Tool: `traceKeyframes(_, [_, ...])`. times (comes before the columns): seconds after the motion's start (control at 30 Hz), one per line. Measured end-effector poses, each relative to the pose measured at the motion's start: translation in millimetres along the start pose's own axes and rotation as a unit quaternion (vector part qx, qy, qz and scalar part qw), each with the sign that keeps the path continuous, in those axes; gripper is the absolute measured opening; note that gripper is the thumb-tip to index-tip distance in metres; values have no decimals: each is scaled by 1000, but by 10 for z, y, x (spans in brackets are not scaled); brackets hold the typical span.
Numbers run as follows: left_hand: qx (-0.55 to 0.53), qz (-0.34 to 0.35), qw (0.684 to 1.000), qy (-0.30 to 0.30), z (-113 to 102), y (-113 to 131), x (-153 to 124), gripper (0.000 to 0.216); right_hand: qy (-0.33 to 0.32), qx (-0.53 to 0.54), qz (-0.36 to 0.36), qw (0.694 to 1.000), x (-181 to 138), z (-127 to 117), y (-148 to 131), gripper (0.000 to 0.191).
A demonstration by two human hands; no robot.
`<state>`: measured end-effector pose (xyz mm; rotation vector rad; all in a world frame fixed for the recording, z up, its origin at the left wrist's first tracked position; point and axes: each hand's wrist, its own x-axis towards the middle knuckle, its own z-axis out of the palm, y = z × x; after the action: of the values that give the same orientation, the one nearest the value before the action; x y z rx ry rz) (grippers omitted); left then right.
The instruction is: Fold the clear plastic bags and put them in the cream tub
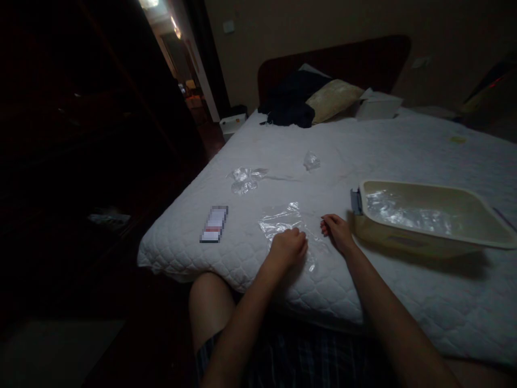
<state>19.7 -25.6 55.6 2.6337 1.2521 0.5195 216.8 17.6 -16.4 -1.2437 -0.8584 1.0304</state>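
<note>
Since I'm sitting right at the edge of the bed, both my hands rest on the quilt just in front of me with the clear plastic bag flat between them. My left hand is curled loosely on top of the bag's near part, knuckles up, fingers tucked under, so I can't tell if it's actually pinching the plastic or just pressing it down. My right hand sits just to the right of the bag, fingers bent and tips down on the quilt at the bag's edge, nothing clearly held in it. I figure the bag lies flat like that because it's too flimsy to stay put otherwise.

The bag itself is thin, see-through and crinkly, catching little white glints in the dim light, and the quilt pattern shows through it.

To the left of the bag there's a small flat card-like thing, well apart. To the right, near my right hand, sits a beige plastic basin with more shiny plastic in it. Further back from the bag are two more crumpled clear pieces, and way beyond, a pillow and dark clothing by the headboard.
</note>
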Motion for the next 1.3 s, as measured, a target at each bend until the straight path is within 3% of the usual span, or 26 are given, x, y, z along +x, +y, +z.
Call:
traceKeyframes(0.17, [104, 90, 987, -88, 323, 648, 111, 15, 9, -2, -14, 1000, -27, -4, -10, 29])
traceKeyframes(0.37, [141, 35, 985, -93, 530, 937, 165, 20, 12, 24, 3, 1000, -4, -33, -41, 28])
traceKeyframes(0.63, [155, -30, 983, -97, 598, 959, 213, 20, 19, 52, 6, 998, 8, -55, -8, 31])
traceKeyframes(1.07, [128, -64, 984, -105, 539, 978, 278, 21, 24, 69, 14, 997, 9, -56, -13, 29])
traceKeyframes(1.17, [81, -73, 991, -83, 475, 886, 267, 22, 23, 73, 17, 997, 7, -55, -14, 28])
traceKeyframes(1.3, [-31, -114, 993, -9, 377, 685, 259, 21, 22, 81, 21, 996, -3, -49, -29, 27])
